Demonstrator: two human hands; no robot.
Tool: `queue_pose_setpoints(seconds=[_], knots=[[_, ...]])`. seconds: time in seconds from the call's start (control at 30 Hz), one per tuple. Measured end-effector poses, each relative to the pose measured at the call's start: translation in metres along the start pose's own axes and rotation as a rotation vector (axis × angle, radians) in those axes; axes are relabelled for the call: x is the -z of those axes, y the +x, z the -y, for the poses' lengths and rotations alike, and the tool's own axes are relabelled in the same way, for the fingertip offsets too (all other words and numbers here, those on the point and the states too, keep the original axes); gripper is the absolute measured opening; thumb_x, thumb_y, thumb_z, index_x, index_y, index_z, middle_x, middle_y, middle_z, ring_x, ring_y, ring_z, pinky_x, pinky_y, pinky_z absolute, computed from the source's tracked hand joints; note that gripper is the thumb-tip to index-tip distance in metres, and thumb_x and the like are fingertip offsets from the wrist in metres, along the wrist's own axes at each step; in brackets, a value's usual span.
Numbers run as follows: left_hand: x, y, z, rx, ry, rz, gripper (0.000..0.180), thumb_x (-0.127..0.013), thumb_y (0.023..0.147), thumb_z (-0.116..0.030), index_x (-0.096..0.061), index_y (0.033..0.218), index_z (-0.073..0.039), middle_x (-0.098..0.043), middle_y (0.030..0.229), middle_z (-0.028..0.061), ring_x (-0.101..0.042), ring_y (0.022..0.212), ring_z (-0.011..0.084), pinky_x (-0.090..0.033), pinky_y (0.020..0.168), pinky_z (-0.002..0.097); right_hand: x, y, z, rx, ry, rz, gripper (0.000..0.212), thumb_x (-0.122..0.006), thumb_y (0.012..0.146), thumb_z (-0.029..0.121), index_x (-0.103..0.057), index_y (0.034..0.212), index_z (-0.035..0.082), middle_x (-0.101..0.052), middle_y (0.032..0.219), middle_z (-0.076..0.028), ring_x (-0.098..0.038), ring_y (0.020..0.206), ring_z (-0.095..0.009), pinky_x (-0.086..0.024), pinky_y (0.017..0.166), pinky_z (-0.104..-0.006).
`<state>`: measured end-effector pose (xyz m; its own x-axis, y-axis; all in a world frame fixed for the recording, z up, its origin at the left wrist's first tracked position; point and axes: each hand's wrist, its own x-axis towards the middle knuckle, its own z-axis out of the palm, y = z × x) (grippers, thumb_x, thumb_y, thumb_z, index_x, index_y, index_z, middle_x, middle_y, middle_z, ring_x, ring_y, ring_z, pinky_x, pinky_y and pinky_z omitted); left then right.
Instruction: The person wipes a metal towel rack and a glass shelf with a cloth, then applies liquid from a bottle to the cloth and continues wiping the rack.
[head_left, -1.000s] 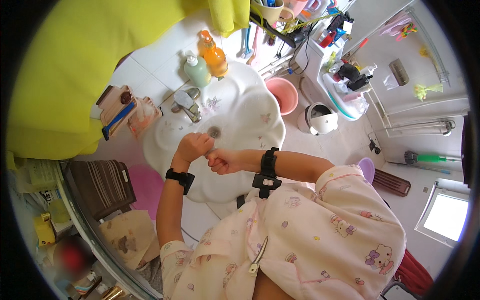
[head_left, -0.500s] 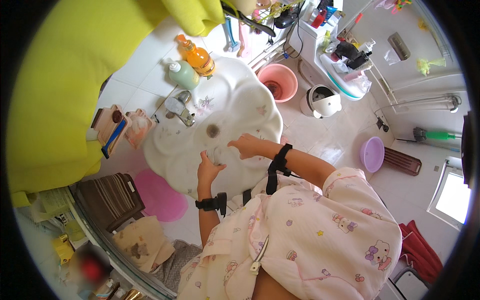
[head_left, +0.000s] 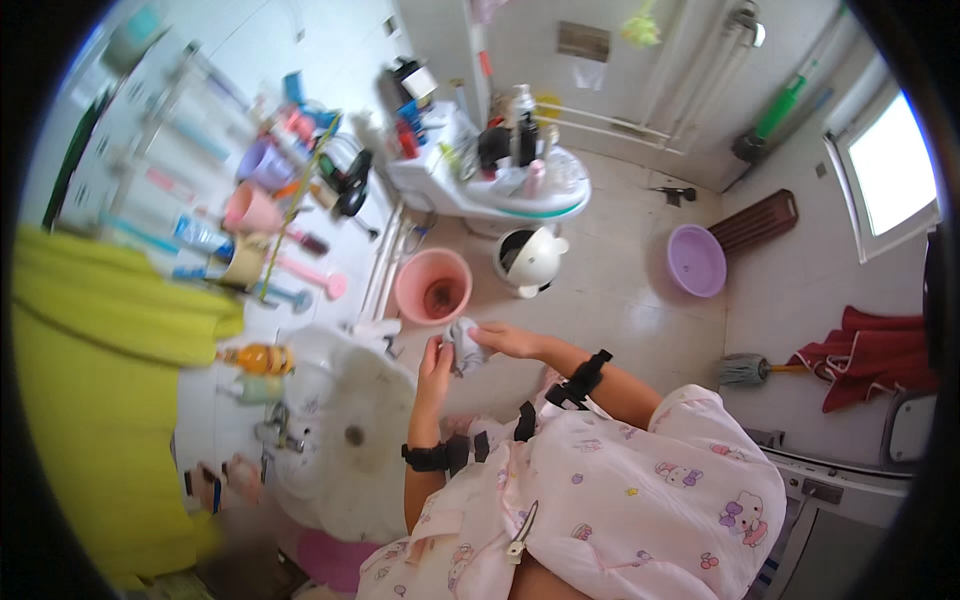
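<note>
A small, crumpled grey-white cloth [head_left: 464,352] is pinched between my two hands; its exact kind is not clear. My left hand [head_left: 434,368] grips its left side, fingers pointing up. On its right side my right hand [head_left: 505,340] closes with thumb and fingers. In this view the cloth appears just below the pink bucket [head_left: 420,300]. To the left of my left hand lies the white scalloped washbasin [head_left: 375,440] with its metal tap [head_left: 280,432].
A small white bin [head_left: 535,262] stands right of the bucket, and the toilet [head_left: 450,195] behind carries several bottles. A purple basin [head_left: 697,262] sits on the floor at the right. At left hangs a yellow cloth [head_left: 95,400], near an orange pump bottle [head_left: 262,358].
My view has turned right, away from the washbasin. Both hands have left the space over the basin, moved right and come together on the cloth.
</note>
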<state>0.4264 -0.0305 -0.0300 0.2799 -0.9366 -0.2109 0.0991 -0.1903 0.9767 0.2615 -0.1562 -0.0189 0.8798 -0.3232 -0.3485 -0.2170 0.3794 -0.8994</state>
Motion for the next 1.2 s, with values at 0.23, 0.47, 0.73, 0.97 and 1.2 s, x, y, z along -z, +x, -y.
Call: queue_pose_setpoints(seconds=[0.23, 0.47, 0.73, 0.97, 1.2], knots=[[-0.171, 0.119, -0.004, -0.142, 0.386, 0.306, 0.019, -0.049, 0.092, -0.008, -0.058, 0.106, 0.000, -0.061, 0.084, 0.0009, -0.055, 0.079, 0.0076, -0.045, 0.071, 0.0228, 0.150, -0.132, -0.008, 0.210, -0.022, -0.426, 0.054, -0.071, 0.083, 0.016, -0.046, 0.128, 0.002, -0.059, 0.111, -0.005, -0.057, 0.103, -0.015, -0.048, 0.088, -0.0314], [-0.264, 0.197, -0.005, -0.032, 0.010, 0.215, 0.020, -0.048, 0.091, -0.016, -0.058, 0.097, 0.001, -0.061, 0.083, 0.0028, -0.057, 0.080, 0.0106, -0.045, 0.074, 0.0254, 0.237, -0.206, -0.022, 0.256, -0.626, -0.844, 0.036, -0.076, 0.069, 0.019, -0.063, 0.100, 0.007, -0.063, 0.085, -0.010, -0.061, 0.080, -0.025, -0.049, 0.072, -0.0356], [-0.356, 0.344, -0.036, -0.428, 0.280, 0.066, 0.019, -0.045, 0.092, -0.018, -0.054, 0.091, -0.001, -0.050, 0.074, 0.0020, -0.045, 0.070, 0.0150, -0.040, 0.067, 0.0282, 0.381, -0.215, 0.028, 0.286, -0.656, -0.870, 0.030, -0.073, 0.070, 0.021, -0.063, 0.093, 0.003, -0.061, 0.086, -0.012, -0.060, 0.083, -0.027, -0.048, 0.074, -0.0343], [-0.438, 0.480, -0.038, -0.304, 0.293, 0.288, 0.023, -0.049, 0.094, -0.027, -0.056, 0.099, -0.005, -0.054, 0.077, 0.0022, -0.049, 0.077, 0.0096, -0.041, 0.068, 0.0252, 0.504, -0.225, 0.142, 0.408, 0.017, -0.754, 0.030, -0.062, 0.079, 0.011, -0.057, 0.107, 0.003, -0.059, 0.100, 0.000, -0.053, 0.092, -0.010, -0.041, 0.082, -0.0252], [-0.523, 0.614, -0.090, -0.432, 0.517, 0.366, 0.037, -0.063, 0.086, -0.024, -0.054, 0.116, -0.004, -0.057, 0.113, 0.0142, -0.061, 0.090, 0.0225, -0.049, 0.077, 0.0334, 0.641, -0.224, 0.183, 0.309, 0.149, -0.867, 0.028, -0.052, 0.090, 0.017, -0.057, 0.116, 0.008, -0.059, 0.103, 0.001, -0.053, 0.097, -0.009, -0.040, 0.083, -0.0239]])
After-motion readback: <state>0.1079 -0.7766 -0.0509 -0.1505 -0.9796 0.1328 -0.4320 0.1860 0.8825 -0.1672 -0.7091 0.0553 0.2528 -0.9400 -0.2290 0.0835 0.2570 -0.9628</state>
